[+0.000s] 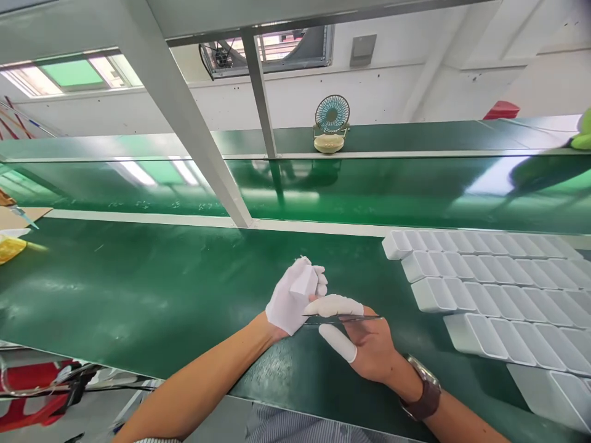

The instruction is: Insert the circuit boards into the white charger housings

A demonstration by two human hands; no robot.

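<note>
My left hand [289, 303], in a white glove, is turned palm up over the green table, its fingers curled around a small white angular piece [305, 282]. White on white makes the piece's exact kind hard to tell. My right hand [357, 335] wears white finger covers on the thumb and at least one finger. Between them it grips thin metal tweezers [344, 319], whose tips point left to the heel of the gloved palm. Whether the tips touch anything cannot be made out.
Rows of white open trays [436, 295] line the right side of the green table [138, 283]. A grey metal post [203, 135] slants up from the table's back edge. Behind stands a small fan [331, 123] on a shelf. A yellow item [12, 248] lies far left.
</note>
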